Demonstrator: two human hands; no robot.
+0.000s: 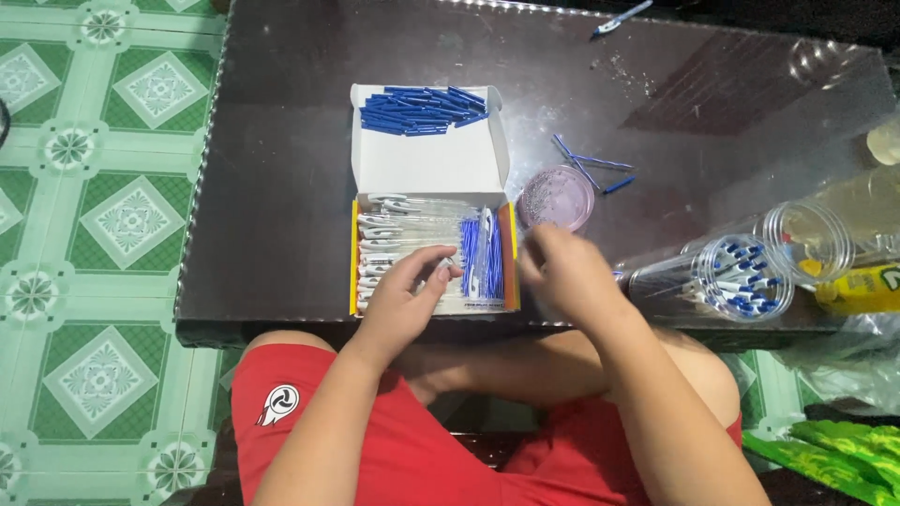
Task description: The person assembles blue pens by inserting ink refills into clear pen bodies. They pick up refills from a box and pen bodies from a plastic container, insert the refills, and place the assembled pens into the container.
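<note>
L hand (405,298) pinches a pen part over box (375,300) at table's front edge; R hand (562,272) grip can't tell. Risk: elbow nudge tips box off.

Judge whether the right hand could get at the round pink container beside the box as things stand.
Probably yes. The right hand hovers just below the round pink container, which sits open on the dark table right of the box. Nothing lies between them.
</note>
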